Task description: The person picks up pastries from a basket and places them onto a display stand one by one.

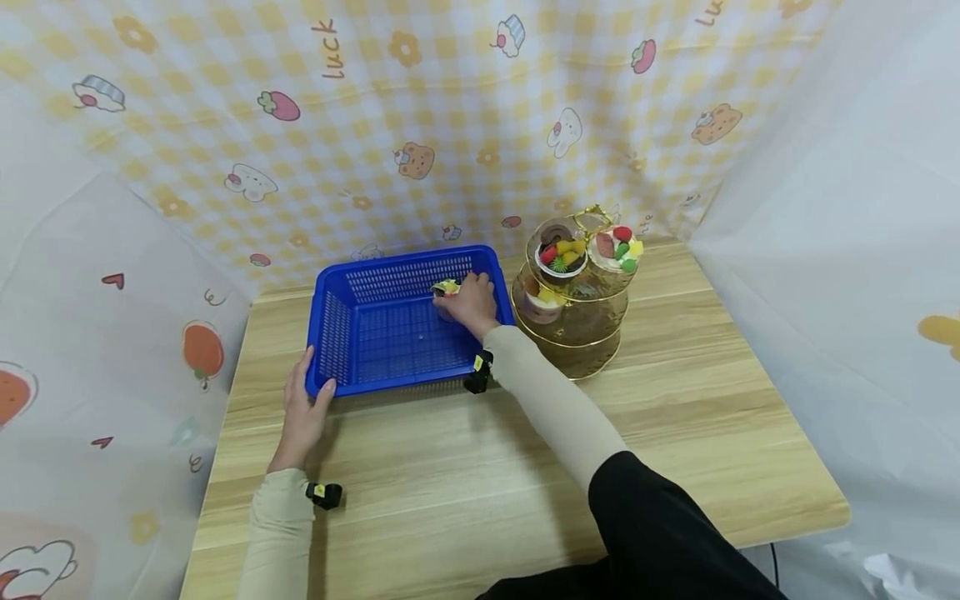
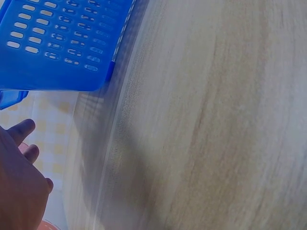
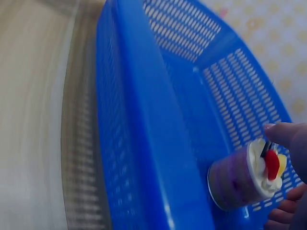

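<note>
Inside the right part of a blue plastic basket (image 1: 408, 386), my right hand (image 1: 472, 304) holds a dessert cup (image 3: 235, 182). That cup is clear with purple and pale layers, white cream and red and yellow fruit pieces on top; it leans in the right wrist view. One finger reaches to the cream, and other fingers curl beside the cup's side. My left hand (image 1: 303, 412) is at the basket's near left corner, its thumb overlapping the rim and its fingers along the outside. In the left wrist view its fingers (image 2: 21, 130) extend loosely beside the basket wall.
Right of the basket stands a gold-rimmed tiered stand (image 1: 577, 321). Its top tier bears a dark fruit-topped dessert (image 1: 561, 252) and a cream-topped one (image 1: 613, 248); another dessert cup (image 1: 542, 307) sits lower. A wooden table (image 1: 720, 433) bears everything, with a checked curtain (image 1: 465, 100) behind.
</note>
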The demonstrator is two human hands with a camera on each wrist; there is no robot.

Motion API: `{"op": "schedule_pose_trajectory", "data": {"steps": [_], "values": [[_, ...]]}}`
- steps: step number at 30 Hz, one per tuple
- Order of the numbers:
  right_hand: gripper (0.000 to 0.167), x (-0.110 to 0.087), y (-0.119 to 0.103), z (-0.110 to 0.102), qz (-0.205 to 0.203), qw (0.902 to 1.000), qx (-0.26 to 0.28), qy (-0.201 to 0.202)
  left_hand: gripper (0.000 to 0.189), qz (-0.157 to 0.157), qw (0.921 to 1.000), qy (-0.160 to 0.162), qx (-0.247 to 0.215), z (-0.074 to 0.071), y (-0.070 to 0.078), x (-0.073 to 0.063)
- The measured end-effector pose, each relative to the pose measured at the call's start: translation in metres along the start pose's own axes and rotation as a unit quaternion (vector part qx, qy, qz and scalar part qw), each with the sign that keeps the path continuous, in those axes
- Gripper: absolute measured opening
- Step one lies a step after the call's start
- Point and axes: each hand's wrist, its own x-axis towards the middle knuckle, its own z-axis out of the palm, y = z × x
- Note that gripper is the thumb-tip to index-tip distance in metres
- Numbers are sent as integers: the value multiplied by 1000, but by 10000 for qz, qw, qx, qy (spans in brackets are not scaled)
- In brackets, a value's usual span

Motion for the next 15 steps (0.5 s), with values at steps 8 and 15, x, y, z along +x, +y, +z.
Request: {"op": "schedule_pose_trajectory", "data": {"steps": [8,15], "values": [[74,5,0,4,150,9977,-635,-172,70,-13,10000,50,-34,2,0,2],[72,8,3,9,170,9964,-820,-116,68,19,9999,99,-21,3,-2,1]]}}
